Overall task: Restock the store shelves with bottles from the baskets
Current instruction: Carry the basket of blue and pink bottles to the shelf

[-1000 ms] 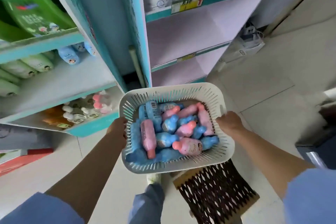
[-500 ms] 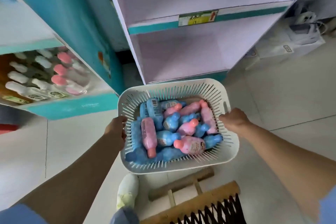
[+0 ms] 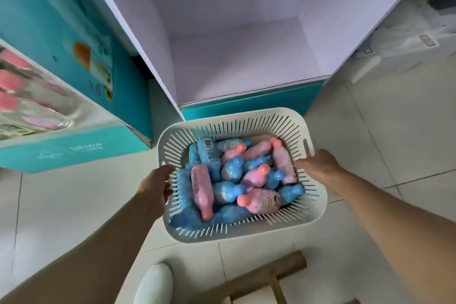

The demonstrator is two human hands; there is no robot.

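Note:
A white slotted basket (image 3: 318, 207) hangs low over the floor, right in front of an empty bottom shelf (image 3: 246, 66) with a teal front edge. Inside lie several blue bottles (image 3: 227, 191) and pink bottles (image 3: 261, 202), piled on their sides. My left hand (image 3: 155, 186) grips the basket's left rim. My right hand (image 3: 317, 166) grips the right rim near the handle slot.
A teal shelf unit (image 3: 74, 150) on the left holds pink-capped bottles (image 3: 14, 81) in clear packs. A wooden frame (image 3: 269, 279) lies on the tiled floor near my shoe (image 3: 154, 284). White bags and boxes (image 3: 414, 39) sit at the right.
The view has dropped from the upper shelves to the bottom shelf. The basket, still held in both hands, has come lower and closer to that empty shelf.

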